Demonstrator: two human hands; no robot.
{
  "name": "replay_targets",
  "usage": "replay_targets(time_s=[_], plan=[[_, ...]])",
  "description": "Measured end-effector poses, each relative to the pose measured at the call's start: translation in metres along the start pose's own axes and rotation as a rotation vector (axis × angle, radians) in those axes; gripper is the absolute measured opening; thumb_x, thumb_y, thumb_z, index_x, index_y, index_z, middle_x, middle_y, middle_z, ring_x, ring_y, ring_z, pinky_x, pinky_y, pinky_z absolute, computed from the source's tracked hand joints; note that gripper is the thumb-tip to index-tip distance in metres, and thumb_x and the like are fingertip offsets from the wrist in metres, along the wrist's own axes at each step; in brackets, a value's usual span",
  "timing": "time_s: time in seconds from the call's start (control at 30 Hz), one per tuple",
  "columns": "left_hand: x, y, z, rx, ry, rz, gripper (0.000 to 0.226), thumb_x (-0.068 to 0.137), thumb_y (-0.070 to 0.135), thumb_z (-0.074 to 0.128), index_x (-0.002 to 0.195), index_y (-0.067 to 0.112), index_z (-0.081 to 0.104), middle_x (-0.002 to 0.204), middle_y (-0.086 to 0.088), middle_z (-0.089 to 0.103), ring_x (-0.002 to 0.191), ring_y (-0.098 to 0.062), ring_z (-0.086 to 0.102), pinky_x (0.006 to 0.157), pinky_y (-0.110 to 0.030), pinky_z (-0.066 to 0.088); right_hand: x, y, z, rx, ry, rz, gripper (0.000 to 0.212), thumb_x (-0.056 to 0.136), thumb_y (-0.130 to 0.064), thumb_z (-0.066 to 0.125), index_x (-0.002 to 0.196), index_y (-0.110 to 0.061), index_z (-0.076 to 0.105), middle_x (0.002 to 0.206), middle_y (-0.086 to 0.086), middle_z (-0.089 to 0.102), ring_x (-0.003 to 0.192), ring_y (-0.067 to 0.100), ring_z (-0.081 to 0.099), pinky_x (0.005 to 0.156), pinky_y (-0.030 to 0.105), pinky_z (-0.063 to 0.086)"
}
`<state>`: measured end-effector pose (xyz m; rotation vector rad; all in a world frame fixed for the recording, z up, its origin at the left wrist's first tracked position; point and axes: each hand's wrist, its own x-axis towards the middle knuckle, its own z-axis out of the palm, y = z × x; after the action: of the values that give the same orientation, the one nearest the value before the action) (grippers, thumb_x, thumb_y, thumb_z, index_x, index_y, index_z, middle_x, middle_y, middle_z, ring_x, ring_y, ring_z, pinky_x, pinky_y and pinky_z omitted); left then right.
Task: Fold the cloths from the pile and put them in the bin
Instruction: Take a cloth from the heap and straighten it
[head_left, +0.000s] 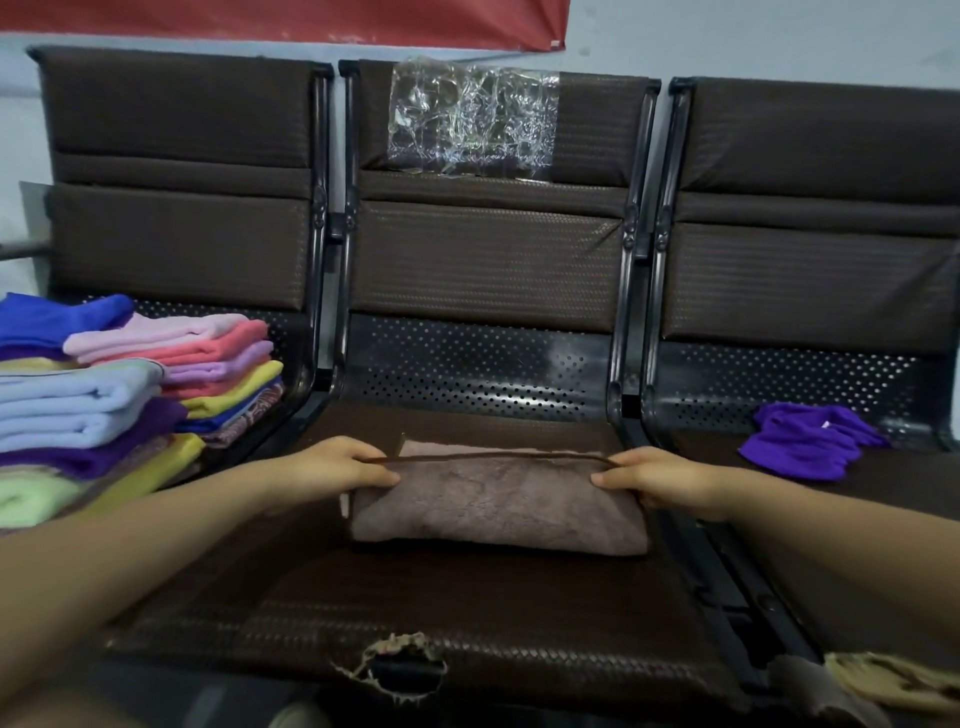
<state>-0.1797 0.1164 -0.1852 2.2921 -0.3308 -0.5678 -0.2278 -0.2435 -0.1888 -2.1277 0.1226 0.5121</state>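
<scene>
A brown fluffy cloth (493, 506) lies on the middle seat (467, 597), folded over into a long band. My left hand (337, 465) pinches its upper edge at the left corner. My right hand (660, 478) pinches the same edge at the right corner, so the top layer is stretched taut between both hands. A stack of folded cloths (119, 395) in blue, pink, coral, lilac, yellow, purple and green rests on the left seat. A crumpled purple cloth (810, 441) lies on the right seat. No bin is in view.
Three dark brown padded seats stand in a row with black metal frames (631, 312) between them. Clear plastic film (470, 117) is stuck on the middle backrest. The middle seat's front edge has a torn hole (400, 662). Torn padding (883, 680) shows at the right seat's front.
</scene>
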Motion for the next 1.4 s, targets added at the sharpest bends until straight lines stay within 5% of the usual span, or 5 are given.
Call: replay_targets(time_s=[0.17,0.47,1.03,1.23,1.4], plan=[[-0.001,-0.014,0.006,-0.074,-0.048,-0.093,0.021,0.092,0.014,0.054,0.109,0.013,0.067,0.109,-0.002,0.071,0.107,-0.016,0.064,0.102,-0.037,0.045,0.004,0.021,0.009,0.251,0.045,0.043,0.020,0.093,-0.018,0.059,0.105,-0.004,0.067,0.107,0.011,0.071,0.097,0.022,0.068,0.077,0.027,0.051],[0.012,-0.010,0.022,-0.055,0.104,-0.129,0.021,0.102,0.028,0.037,0.106,0.025,0.057,0.092,0.002,0.065,0.072,-0.010,0.063,0.051,-0.021,0.047,-0.002,0.022,0.006,0.179,0.001,0.007,0.020,0.094,-0.024,0.058,0.106,-0.010,0.064,0.093,0.001,0.071,0.077,0.010,0.070,0.060,0.021,0.050],[0.057,-0.022,0.034,0.564,0.260,-0.191,0.042,0.097,0.029,0.044,0.133,0.008,0.047,0.127,-0.008,0.057,0.114,-0.021,0.055,0.091,-0.030,0.044,0.073,0.016,0.017,-0.446,0.291,0.160,0.031,0.086,-0.049,0.063,0.079,-0.019,0.060,0.083,-0.001,0.064,0.075,0.013,0.060,0.056,0.026,0.044],[0.039,-0.022,0.047,0.558,0.452,-0.039,0.053,0.096,0.030,0.042,0.146,0.021,0.025,0.134,-0.006,0.039,0.122,-0.021,0.038,0.096,-0.034,0.043,0.063,0.010,0.016,-0.526,0.396,0.150,0.066,0.084,-0.058,0.059,0.125,-0.008,0.047,0.117,0.006,0.060,0.094,0.019,0.057,0.065,0.027,0.041],[0.021,-0.016,0.060,0.683,0.371,0.100,0.050,0.095,0.052,0.038,0.139,0.029,0.035,0.133,0.002,0.037,0.125,-0.017,0.033,0.099,-0.034,0.037,0.034,0.013,0.018,-0.548,0.227,0.304,0.052,0.073,-0.066,0.067,0.063,-0.016,0.054,0.066,-0.004,0.055,0.060,0.009,0.052,0.048,0.022,0.034]])
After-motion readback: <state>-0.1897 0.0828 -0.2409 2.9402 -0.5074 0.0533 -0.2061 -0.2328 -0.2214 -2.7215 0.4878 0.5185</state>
